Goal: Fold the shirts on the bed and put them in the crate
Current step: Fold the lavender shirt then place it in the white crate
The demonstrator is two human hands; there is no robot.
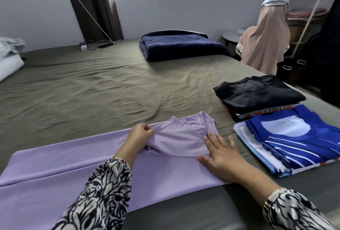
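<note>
A lilac shirt (60,165) lies lengthwise along the near edge of the bed (92,86), its right end partly folded over. My left hand (139,136) pinches a fold of the lilac fabric near the shirt's upper edge. My right hand (220,154) lies flat with straight fingers pressing on the shirt's right end. To the right sit two stacks of folded shirts: a blue-and-white striped one (287,141) on top of the nearer stack, a black one (257,91) on top of the farther stack. No crate is in view.
A folded navy blanket (182,45) lies at the far side of the bed. White bedding (9,58) sits at the left edge. A beige garment (265,34) hangs beside a white shelf rack (312,9) to the right. Cables and a charger (92,45) lie by the wall.
</note>
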